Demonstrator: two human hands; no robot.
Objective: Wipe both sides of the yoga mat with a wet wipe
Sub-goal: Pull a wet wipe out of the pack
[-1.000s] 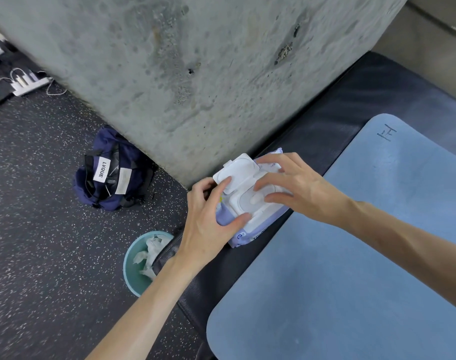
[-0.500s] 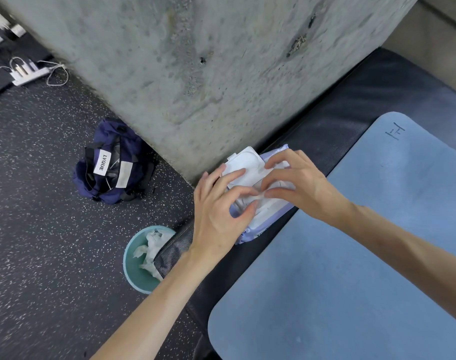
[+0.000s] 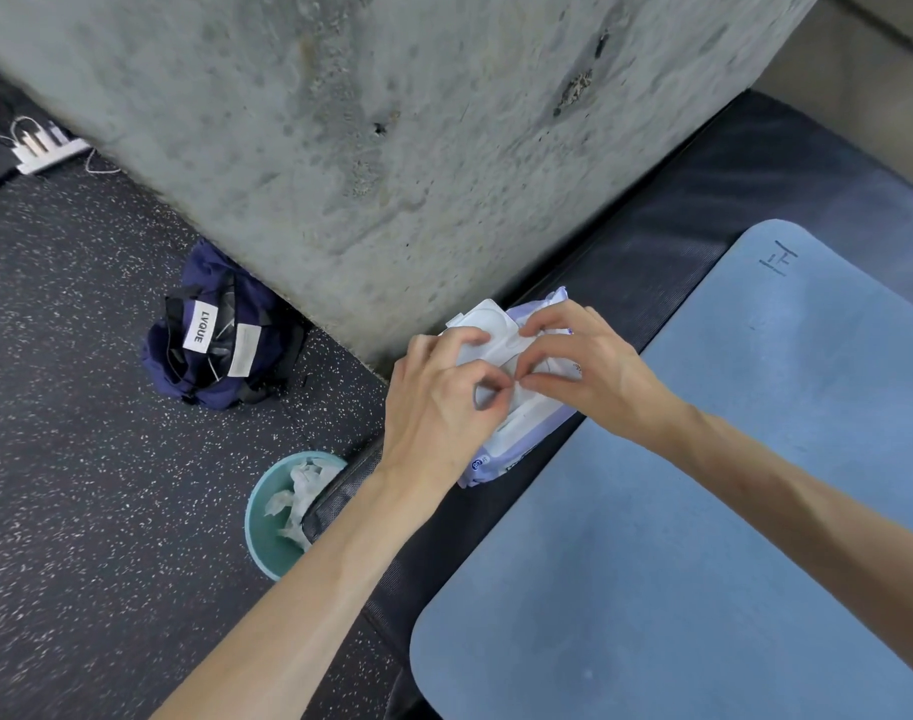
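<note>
We have both hands on the wet wipe pack (image 3: 516,418), which lies on the dark mat (image 3: 667,220) at the foot of the concrete pillar (image 3: 392,122), just beside the near corner of the blue yoga mat (image 3: 677,511). Our left hand (image 3: 438,407) has a curled grip: thumb and forefinger pinch together over the white dispenser opening, seemingly on a bit of wipe, though we cannot tell for sure what is between them. Our right hand (image 3: 594,366) is curled too, its fingertips meeting the left hand's at the same spot and pinching there, with the other fingers resting on the pack. The white flip lid (image 3: 488,317) stands open behind the fingers.

A second ago our left hand cupped the pack's side with the thumb on the lid and the right fingers lay flat on the opening; half a second ago the left fingers had come on top. Now both grips have closed to pinches at the opening.

The navy bag (image 3: 220,330) on the speckled floor (image 3: 80,459) carries a white label reading "LVQUE". The yoga mat shows a small mark near its far corner. A teal bin (image 3: 267,517) holds crumpled wipes.
</note>
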